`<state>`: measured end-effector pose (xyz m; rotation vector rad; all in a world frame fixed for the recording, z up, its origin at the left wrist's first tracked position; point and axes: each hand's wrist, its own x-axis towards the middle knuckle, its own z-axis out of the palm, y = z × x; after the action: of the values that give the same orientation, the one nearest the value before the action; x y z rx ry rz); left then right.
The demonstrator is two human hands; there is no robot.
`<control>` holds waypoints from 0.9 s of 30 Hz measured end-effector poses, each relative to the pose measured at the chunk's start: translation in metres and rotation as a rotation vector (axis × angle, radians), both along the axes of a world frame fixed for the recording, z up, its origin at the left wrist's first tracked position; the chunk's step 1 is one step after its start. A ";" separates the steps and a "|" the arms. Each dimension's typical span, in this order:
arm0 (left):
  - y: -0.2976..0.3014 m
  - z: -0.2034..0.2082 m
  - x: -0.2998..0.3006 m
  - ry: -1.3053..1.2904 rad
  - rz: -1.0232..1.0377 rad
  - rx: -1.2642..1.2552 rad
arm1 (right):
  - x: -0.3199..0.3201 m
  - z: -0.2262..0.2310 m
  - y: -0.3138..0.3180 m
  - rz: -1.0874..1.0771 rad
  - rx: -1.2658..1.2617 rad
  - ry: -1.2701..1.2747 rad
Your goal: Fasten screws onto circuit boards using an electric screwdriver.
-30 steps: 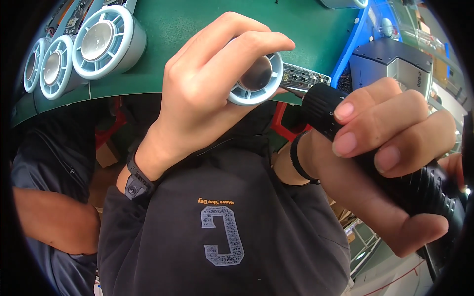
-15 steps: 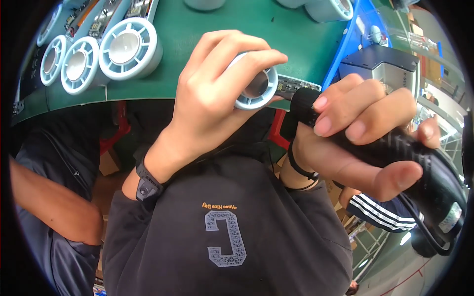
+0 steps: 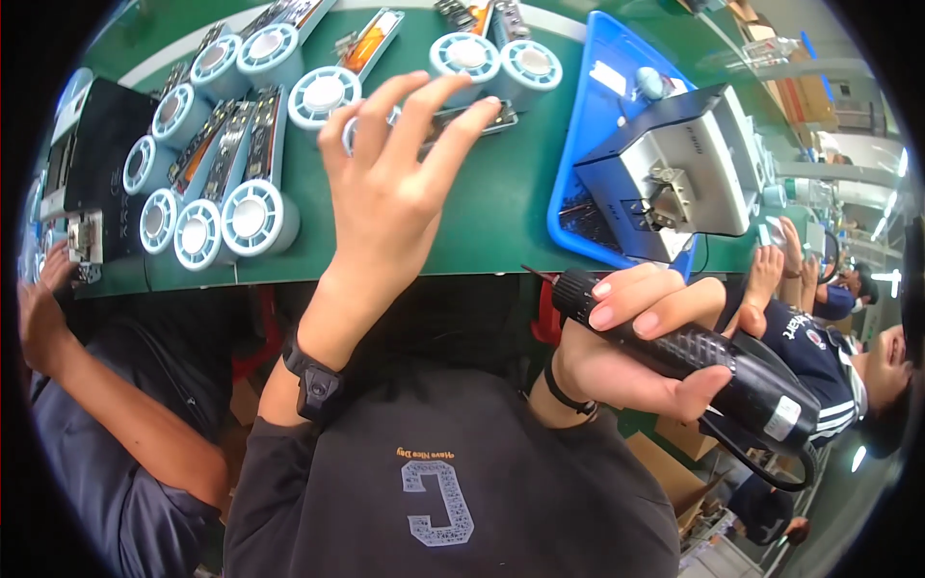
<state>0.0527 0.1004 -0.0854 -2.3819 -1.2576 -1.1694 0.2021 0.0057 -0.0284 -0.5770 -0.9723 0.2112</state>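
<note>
My left hand [image 3: 390, 188] reaches out over the green bench with its fingers spread. Under and between those fingers lies a pale blue round-headed housing [image 3: 360, 136], mostly covered; its handle with a circuit board [image 3: 489, 117] sticks out to the right. Whether the fingertips touch it, I cannot tell. My right hand [image 3: 650, 328] is wrapped round a black electric screwdriver [image 3: 689, 352] near the bench's front edge. The thin bit points up and left, apart from any housing. Further pale blue housings [image 3: 321, 96] stand just beyond my left hand.
More housings with open board-filled handles [image 3: 252, 217] cluster at the left of the green bench [image 3: 491, 226]. A blue tray [image 3: 568, 164] with small dark screws lies at the right, beside a grey-and-black boxy machine [image 3: 665, 164]. Another person's arm [image 3: 125, 405] is at the left; people sit at the right.
My left hand has moved from the bench's near edge farther over the bench and let go of the housing. The screwdriver bit has come away from the housing. The view has shifted.
</note>
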 end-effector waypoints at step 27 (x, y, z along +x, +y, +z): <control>-0.041 0.076 0.050 -0.106 -0.458 -0.345 | 0.157 0.034 0.036 -0.107 -0.187 -0.284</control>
<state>0.1027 0.0591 -0.0098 -3.0165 -1.0403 -1.2976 0.3592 0.0415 0.0060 -0.8446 -1.2002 0.1271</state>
